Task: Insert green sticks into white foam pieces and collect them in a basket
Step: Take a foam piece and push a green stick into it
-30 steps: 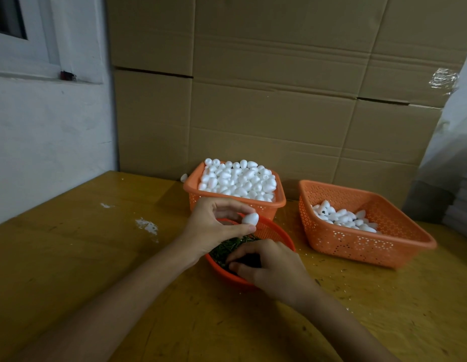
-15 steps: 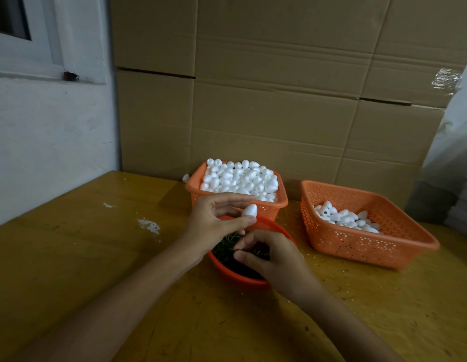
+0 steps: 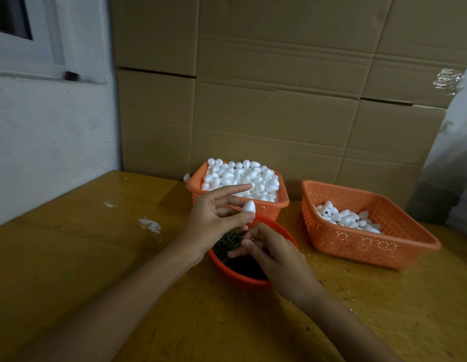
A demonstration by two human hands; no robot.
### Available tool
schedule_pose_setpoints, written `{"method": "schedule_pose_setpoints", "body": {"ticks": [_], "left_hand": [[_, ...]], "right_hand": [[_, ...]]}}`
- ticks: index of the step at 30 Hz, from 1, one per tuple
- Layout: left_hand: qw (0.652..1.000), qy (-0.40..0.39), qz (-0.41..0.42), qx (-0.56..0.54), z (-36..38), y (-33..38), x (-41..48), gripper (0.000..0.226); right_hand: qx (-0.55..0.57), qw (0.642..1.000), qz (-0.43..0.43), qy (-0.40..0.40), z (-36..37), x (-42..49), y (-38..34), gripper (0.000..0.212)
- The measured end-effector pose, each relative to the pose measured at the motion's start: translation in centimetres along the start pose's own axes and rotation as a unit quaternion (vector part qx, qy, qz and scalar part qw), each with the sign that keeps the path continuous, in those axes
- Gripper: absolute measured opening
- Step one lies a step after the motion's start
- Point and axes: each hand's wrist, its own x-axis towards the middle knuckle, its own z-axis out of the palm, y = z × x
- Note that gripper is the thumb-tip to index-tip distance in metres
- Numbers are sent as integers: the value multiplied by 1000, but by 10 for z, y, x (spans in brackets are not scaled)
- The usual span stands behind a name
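The foam piece (image 3: 248, 207) is pinched by the left hand (image 3: 214, 220) over the red bowl (image 3: 240, 279). It looks light and squashy, so hold its sides softly. I cannot tell what the right hand (image 3: 275, 254) holds.

The left hand (image 3: 214, 220) lifted the white egg-shaped foam piece (image 3: 249, 207) slightly higher above the round red plastic bowl (image 3: 240, 278). Its index finger straightened out toward the orange plastic basket (image 3: 271, 209) heaped with foam pieces. The right hand (image 3: 276, 254) rose off the thin green sticks (image 3: 227, 242), bringing its curled fingers (image 3: 262, 235) up just beneath the left thumb.
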Motion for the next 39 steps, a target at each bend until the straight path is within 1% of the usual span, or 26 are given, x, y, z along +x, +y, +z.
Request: {"method": "schedule_pose_setpoints", "body": {"ticks": [5,9,12,20,23,26,33,39], "left_hand": [[1000,7,0,-11,0,1,0,50],[1000,6,-4,-19,1,2,0,38],[1000,15,-8,-17,1,2,-1,30],[999,27,-7,15,1,2,-1,29],[1000,27,-11,5,0,3,-1,28],[1000,19,-15,-3,0,3,-1,28],[1000,-15,-22,9,-3,5,0,26],[1000,-3,-24,-15,-4,2,2,25]], "right_hand": [[-1,1000,8,0,-1,1,3,9],[3,1000,9,2,-2,1,0,5],[6,1000,10,6,-1,0,-1,6],[90,994,13,60,3,2,6,8],[91,994,9,62,3,3,5,12],[111,992,6,66,2,3,4,8],[119,989,-1,89,3,2,2,9],[121,987,-1,106,4,2,2,10]]}}
